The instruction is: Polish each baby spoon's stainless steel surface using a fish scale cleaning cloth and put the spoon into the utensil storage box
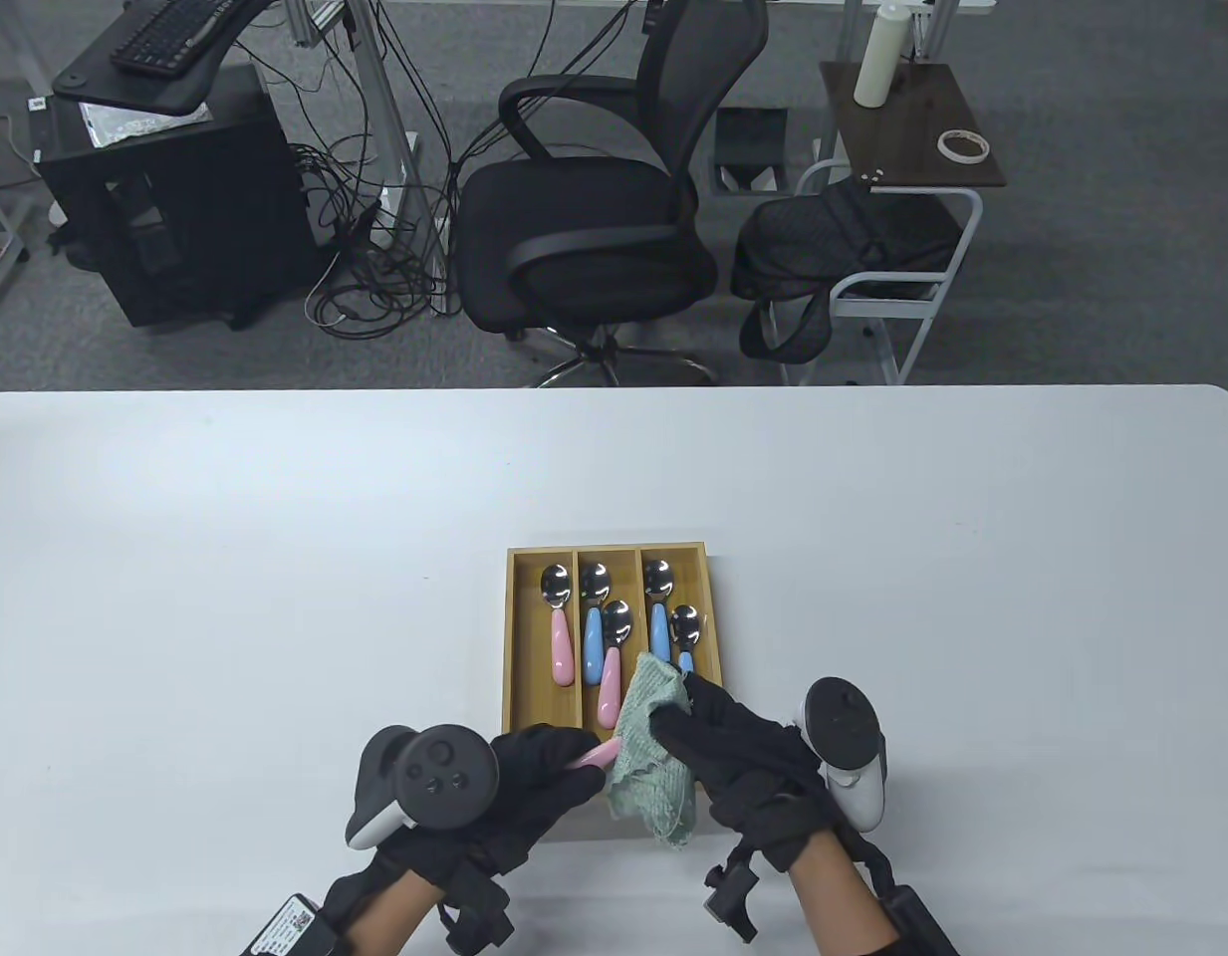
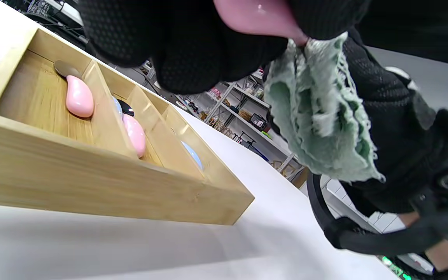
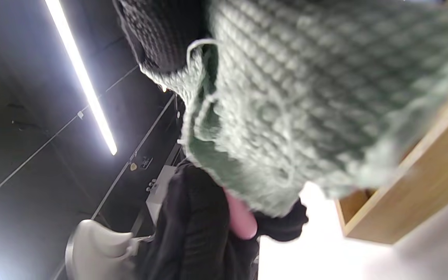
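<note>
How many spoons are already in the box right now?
5: a pink spoon in the left compartment, two in the middle, two in the right. The cloth may hide more.

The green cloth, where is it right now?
In the table view the green cloth sits bottom centre, held by the right hand, wrapped over the pink-handled spoon the left hand holds, over the wooden box's near edge.

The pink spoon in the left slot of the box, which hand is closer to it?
Left. The left hand lies just below that slot's pink spoon; the right hand is beyond the box's opposite side.
</note>
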A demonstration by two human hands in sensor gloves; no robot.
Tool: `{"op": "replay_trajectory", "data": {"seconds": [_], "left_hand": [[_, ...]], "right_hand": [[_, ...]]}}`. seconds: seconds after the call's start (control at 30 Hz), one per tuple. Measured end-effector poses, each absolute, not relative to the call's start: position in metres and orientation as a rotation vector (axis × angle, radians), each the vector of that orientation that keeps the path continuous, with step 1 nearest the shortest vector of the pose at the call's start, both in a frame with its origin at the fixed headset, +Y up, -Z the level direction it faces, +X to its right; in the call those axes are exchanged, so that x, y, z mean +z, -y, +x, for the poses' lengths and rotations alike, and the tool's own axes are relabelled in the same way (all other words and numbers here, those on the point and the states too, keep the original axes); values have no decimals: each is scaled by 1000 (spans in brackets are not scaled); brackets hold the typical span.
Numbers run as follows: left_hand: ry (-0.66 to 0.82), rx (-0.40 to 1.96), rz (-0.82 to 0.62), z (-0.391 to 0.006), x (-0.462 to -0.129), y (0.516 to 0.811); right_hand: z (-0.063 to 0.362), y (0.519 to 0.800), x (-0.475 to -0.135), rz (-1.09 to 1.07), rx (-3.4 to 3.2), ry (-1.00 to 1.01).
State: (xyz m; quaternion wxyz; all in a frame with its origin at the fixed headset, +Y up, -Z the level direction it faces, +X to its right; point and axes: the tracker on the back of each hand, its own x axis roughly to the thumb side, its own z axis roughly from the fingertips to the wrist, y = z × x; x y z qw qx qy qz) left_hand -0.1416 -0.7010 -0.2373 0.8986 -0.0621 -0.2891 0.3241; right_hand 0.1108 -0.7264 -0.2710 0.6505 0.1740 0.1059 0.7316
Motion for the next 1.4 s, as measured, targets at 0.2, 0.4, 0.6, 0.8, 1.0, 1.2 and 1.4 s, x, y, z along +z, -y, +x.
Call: {"op": "replay_trajectory", "data": {"seconds": [0.2, 0.4, 0.6, 0.8, 1.0, 1.2, 1.4], "left_hand": [[602, 657, -117, -138, -236, 702], [578, 703, -140, -142, -239, 704], [561, 692, -141, -145, -240, 706], [563, 684, -147, -146, -242, 708], [576, 673, -144, -143, -239, 706], [571, 693, -167, -143, -240, 709], [552, 700, -172, -145, -242, 710]], "right_hand": [[109, 720, -264, 372, 1802, -72], [105, 718, -261, 369, 1861, -20], [104, 721, -264, 411, 1729, -156], [106, 722, -267, 408, 1715, -173], [107, 721, -265, 382, 1779, -103], [108, 720, -263, 370, 1896, -16], [107, 722, -264, 386, 1850, -91]]}}
